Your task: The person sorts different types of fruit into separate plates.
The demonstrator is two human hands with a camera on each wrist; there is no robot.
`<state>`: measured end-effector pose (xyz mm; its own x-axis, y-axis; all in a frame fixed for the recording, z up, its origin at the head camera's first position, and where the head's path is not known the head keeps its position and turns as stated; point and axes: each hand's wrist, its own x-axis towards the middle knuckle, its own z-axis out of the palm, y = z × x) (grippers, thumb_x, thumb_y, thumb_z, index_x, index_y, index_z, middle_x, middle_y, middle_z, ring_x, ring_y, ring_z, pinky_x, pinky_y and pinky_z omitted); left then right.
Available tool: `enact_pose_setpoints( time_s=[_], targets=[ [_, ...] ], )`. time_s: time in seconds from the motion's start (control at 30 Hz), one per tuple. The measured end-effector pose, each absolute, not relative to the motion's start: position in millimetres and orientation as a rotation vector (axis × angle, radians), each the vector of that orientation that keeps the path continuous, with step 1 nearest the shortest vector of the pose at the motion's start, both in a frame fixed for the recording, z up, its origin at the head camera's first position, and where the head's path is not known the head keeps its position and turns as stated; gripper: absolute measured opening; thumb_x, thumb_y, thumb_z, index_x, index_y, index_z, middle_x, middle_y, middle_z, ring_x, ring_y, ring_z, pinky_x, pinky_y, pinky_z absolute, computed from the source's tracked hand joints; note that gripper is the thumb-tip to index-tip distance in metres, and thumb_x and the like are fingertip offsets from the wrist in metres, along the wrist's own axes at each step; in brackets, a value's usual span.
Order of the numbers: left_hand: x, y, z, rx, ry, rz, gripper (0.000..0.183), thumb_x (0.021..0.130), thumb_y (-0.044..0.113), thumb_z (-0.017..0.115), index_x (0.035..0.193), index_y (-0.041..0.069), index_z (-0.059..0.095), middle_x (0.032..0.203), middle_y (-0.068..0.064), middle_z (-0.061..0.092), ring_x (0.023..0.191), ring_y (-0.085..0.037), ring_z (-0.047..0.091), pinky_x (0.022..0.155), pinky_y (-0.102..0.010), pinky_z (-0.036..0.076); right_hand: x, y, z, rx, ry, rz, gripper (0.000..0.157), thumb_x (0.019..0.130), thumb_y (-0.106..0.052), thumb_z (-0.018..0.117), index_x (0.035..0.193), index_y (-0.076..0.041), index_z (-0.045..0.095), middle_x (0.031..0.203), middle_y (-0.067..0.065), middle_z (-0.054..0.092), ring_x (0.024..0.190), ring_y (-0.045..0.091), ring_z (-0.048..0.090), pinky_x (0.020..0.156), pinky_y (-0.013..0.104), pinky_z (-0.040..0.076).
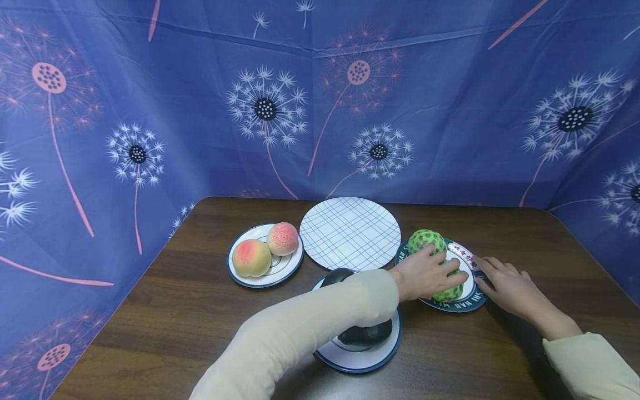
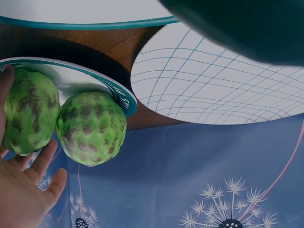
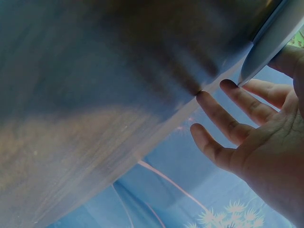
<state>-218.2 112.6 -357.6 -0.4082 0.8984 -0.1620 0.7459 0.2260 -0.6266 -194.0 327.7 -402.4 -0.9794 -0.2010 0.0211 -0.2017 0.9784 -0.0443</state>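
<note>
Two green custard apples (image 2: pixel 91 128) with brown-mottled, bumpy skin rest on a plate with a dark green lettered rim (image 1: pixel 462 304), at the right of the table. My left hand (image 1: pixel 425 275) reaches across and holds the nearer custard apple (image 2: pixel 32 111), its thumb at one side and fingers at the other. The farther custard apple (image 1: pixel 426 240) lies just beyond that hand. At the plate's right edge, my right hand (image 1: pixel 512 291) rests its thumb and fingertips by the rim. In the right wrist view, its fingers (image 3: pixel 223 118) are spread and nearly straight beside the plate's edge (image 3: pixel 268 47).
A blue-rimmed plate with two peaches (image 1: pixel 251 258) stands at left. Behind the middle lies a round white board with blue grid lines (image 1: pixel 350 233). Under my left forearm is a plate (image 1: pixel 345 361) with dark eggplants (image 1: pixel 367 334). Dandelion-patterned blue cloth (image 1: pixel 310 111) hangs behind the table.
</note>
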Motion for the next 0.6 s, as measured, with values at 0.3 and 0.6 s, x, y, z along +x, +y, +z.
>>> enact_pose_setpoints(
  time_s=[0.3,0.6],
  targets=[
    [-218.7,112.0,-356.0,-1.573,-2.304,0.915,0.08,0.083,0.058,0.049,0.145,0.03,0.005,0.151,0.002,0.019,0.133,-0.015,0.032,0.11,-0.034,0.028,-193.9,326.7,-401.3,0.313,-3.108,0.074,0.054,0.086,-0.023,0.057,0.13,0.005,0.042,0.122,0.033,0.045,0.104,0.053,0.045,0.076,0.07,0.036],
    [-218.8,109.0,-352.5,-1.533,-2.334,0.93,0.085,0.082,0.061,0.049,0.146,0.029,0.003,0.151,0.002,0.019,0.135,-0.016,0.028,0.109,-0.031,0.027,-193.8,327.0,-402.0,0.305,-3.106,0.084,0.054,0.085,-0.022,0.058,0.129,0.005,0.042,0.122,0.033,0.045,0.104,0.053,0.045,0.075,0.069,0.037]
  ],
)
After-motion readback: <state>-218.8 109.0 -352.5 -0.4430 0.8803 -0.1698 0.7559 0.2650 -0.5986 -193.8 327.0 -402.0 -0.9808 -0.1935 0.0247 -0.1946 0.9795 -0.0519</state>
